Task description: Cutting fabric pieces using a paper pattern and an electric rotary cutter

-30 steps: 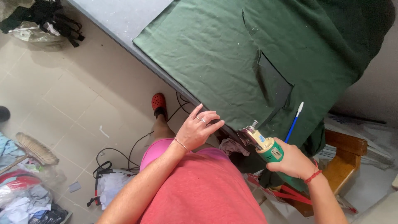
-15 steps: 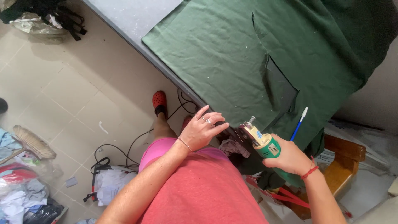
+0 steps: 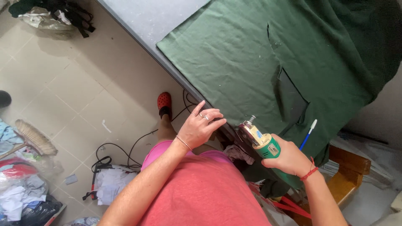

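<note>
Two hands stood at the near edge of the worktop [image 3: 159, 19], the cutter [image 3: 260, 141] aimed at the green cloth [image 3: 234, 54].

The right hand [image 3: 289, 161] was closed around the green body of the cutter, with its yellow head and blade end pointing up and left toward the cloth edge; the tool's long axis ran from the palm toward the worktop rim. The left hand [image 3: 201, 127] held nothing, its fingers [image 3: 213, 114] loosely bent and touching the rim just left of the blade. The right hand was nearer the cloth's notched cut. A blue-and-white pen [image 3: 307, 133] lay just right of the cutter.
</note>
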